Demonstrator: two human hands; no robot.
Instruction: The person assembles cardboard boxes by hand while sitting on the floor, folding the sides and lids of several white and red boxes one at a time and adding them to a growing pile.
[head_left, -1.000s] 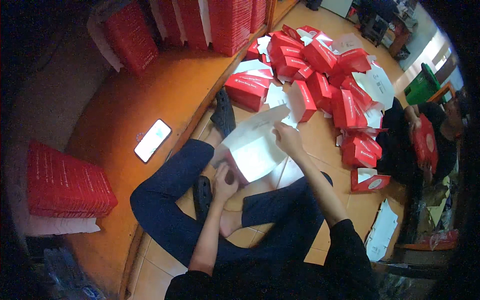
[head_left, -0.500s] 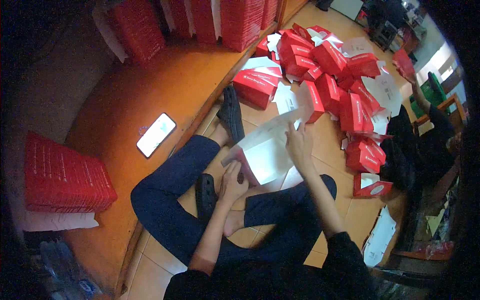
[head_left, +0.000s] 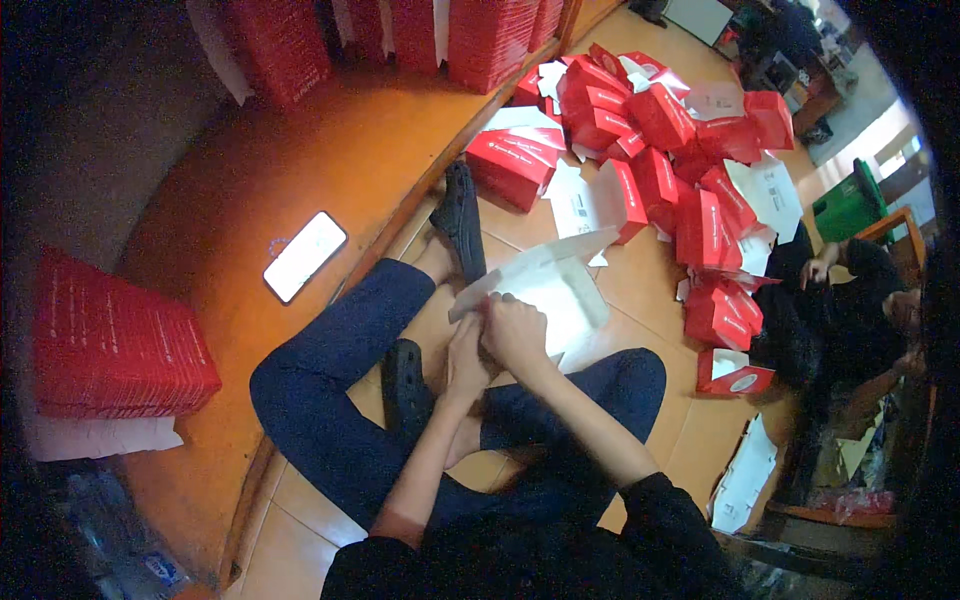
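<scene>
White on its inner face and red outside, a half-folded cardboard carton (head_left: 555, 285) sits low in front of the seated person, above their crossed legs in dark blue trousers (head_left: 330, 400) and over the tan tiled floor (head_left: 640, 275). Both hands meet at the carton's near-left corner: the right hand (head_left: 515, 330) lies on top with its fingers curled down over the white panel and closed on it, while the left hand (head_left: 465, 350) is tucked just under and beside it, pressed against the same edge; how firmly its fingers close on the card cannot be told, since the right hand covers them. One long white flap of the carton stands up and slants away toward the upper right. A black sandal (head_left: 462, 215) sits on the foot beyond the carton, and another black sandal (head_left: 402, 375) shows by the left wrist. Beyond, a loose heap of finished red cartons (head_left: 660, 130) spreads over the floor. On the orange wooden platform (head_left: 330, 150) to the left lies a lit smartphone (head_left: 305, 256), well apart from the hands, with a stack of flat red carton blanks (head_left: 115, 345) nearer the left edge. Another person in dark clothes (head_left: 850, 300) sits at the far right.
</scene>
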